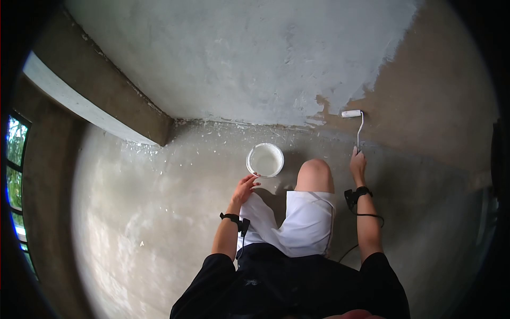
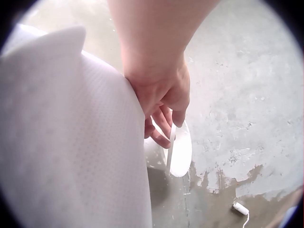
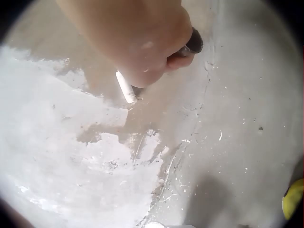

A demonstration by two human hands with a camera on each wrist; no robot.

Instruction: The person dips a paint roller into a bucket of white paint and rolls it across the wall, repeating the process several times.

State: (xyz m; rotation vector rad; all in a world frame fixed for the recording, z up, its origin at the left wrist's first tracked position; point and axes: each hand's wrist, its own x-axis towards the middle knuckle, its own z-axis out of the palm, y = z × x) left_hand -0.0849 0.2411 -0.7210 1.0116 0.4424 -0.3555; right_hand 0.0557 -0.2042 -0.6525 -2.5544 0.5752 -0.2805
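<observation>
From the head we see the left hand (image 1: 245, 189) pinching the bucket (image 1: 249, 162) near the bottom edge of the wall (image 1: 239, 64), the right hand (image 1: 358, 164) holding the roller (image 1: 351, 114) just above that edge; from the left wrist, the rim (image 2: 171, 149) between thumb (image 2: 178, 118) and fingers (image 2: 161, 139); from the right, the gripped handle (image 3: 194, 41).

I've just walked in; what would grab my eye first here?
Probably the wall, pale at left and brown at right. Near where these meet, the right hand holds a small white paint roller. Left of it, the left hand grips a white bucket by its rim, beside the bare knee.
</observation>
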